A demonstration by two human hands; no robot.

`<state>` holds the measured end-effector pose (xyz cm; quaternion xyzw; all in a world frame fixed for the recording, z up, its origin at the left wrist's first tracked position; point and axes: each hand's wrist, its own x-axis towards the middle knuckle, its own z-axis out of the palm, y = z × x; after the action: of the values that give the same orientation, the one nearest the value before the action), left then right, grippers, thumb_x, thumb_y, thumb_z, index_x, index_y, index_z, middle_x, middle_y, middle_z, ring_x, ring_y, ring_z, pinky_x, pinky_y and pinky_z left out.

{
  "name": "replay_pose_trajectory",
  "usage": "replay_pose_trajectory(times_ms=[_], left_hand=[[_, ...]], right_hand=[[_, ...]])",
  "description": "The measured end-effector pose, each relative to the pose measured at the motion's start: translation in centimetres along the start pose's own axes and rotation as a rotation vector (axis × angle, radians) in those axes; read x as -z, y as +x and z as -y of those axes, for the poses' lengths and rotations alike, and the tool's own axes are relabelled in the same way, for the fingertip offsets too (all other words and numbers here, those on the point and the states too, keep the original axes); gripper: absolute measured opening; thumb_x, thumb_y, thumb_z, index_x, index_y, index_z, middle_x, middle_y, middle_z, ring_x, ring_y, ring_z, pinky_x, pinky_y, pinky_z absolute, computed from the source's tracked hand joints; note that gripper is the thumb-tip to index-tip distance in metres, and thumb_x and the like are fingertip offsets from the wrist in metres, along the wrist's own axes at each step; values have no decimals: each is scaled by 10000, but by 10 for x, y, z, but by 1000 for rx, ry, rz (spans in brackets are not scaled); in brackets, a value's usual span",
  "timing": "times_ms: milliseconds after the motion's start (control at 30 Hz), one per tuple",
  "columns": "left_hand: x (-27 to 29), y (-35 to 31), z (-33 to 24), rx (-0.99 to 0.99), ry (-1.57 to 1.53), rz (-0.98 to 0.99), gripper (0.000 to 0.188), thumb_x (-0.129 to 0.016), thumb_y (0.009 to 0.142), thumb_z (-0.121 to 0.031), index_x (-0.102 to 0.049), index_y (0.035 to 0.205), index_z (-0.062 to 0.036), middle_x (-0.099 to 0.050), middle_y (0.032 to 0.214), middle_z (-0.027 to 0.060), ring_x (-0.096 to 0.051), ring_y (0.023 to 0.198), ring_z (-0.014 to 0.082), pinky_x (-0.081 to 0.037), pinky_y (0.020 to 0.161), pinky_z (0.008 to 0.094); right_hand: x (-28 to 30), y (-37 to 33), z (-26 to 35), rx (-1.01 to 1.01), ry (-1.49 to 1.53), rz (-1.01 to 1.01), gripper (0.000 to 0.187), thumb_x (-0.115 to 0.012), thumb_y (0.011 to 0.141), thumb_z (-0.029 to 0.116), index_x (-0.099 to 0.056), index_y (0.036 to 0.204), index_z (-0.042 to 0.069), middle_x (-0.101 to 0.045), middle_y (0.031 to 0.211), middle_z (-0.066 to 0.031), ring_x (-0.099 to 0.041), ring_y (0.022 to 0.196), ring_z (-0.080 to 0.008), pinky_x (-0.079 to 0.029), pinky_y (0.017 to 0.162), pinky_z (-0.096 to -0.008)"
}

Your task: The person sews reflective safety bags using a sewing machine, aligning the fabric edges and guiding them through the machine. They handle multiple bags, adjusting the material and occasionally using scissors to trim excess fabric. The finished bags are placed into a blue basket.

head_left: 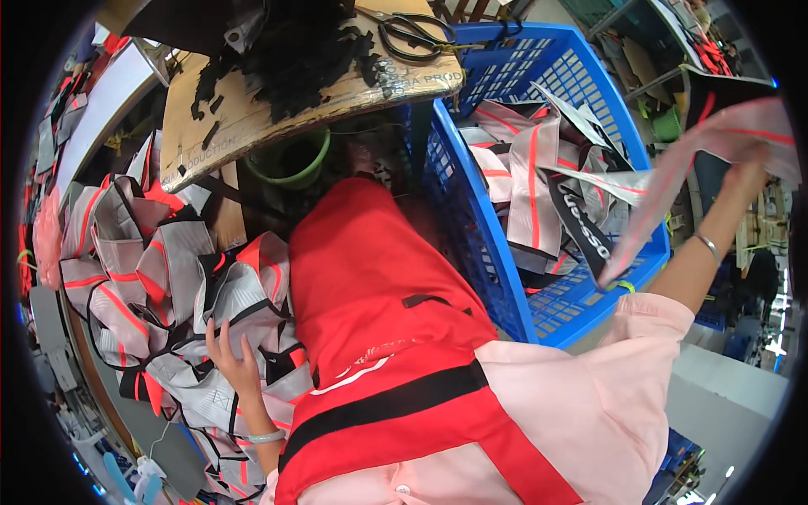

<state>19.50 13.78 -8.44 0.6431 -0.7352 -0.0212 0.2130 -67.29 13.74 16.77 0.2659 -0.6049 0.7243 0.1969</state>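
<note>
Right of the blue crate [467,181], the right hand [747,175] grips grey fabric [724,135]; leftward, the left hand [234,358] spreads empty; between, a white-lettered band [581,220].

Lettered cardboard [183,128], lettered black strip [581,224], perhaps printed apron [379,269].

The right arm [692,278] is stretched far outward to the person's right and forward, bare below the short pink sleeve [644,337]. Its right wrist [725,220] lies almost in line with the forearm, and the right hand [747,175] is closed in a firm-looking grip, with the fingertips not clearly visible. The left forearm [268,459] is shorter in the view and points forward, near to the body. At its end, the left hand [237,366] is open, with the fingers [224,338] extended and separated from each other.
</note>
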Motion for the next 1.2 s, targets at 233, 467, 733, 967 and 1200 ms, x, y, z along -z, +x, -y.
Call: replay_pose_trajectory(times_ms=[233,467,733,967,1200], left_hand=[[16,-15,30,97,175,-146,760,-713,702,-95,-420,1402,-52,-362,1464,213,-336,1356,396,-235,1112,483],[25,29,56,228,383,16,714,-716,615,-106,-508,1296,-159,-567,1190,42,-484,1193,228,-319,945,484],[25,3,56,216,321,-92,417,-642,687,-59,-654,1087,-178,-624,974,30,-575,931,224,-390,808,363],[30,-22,36,227,36,-378,154,-648,785,-133,-660,931,-87,-617,968,78,-583,922,272,-446,790,395],[-33,-148,-25,174,-167,349,173,-655,790,-178,-643,922,-67,-621,1021,75,-563,1007,275,-447,877,421]], right_hand=[[15,-234,-164,-74,-787,1038,736,-610,898,401,-350,1411,-57,-392,1431,-276,-384,1337,-372,-303,1101,-399],[88,-377,-244,-342,-1204,1281,843,-593,865,519,-338,1411,-70,-363,1415,-327,-346,1329,-440,-293,1119,-452],[24,-364,-182,-235,-1196,1203,516,-514,953,337,-499,1288,-56,-525,1290,-257,-496,1203,-381,-398,1025,-411],[-41,-364,-105,184,-555,1055,395,-480,981,257,-571,1216,-48,-594,1216,-225,-553,1134,-353,-432,978,-394],[-147,-590,113,323,235,1764,251,-588,908,92,-629,1141,11,-647,1114,-149,-608,1034,-285,-454,930,-360]])
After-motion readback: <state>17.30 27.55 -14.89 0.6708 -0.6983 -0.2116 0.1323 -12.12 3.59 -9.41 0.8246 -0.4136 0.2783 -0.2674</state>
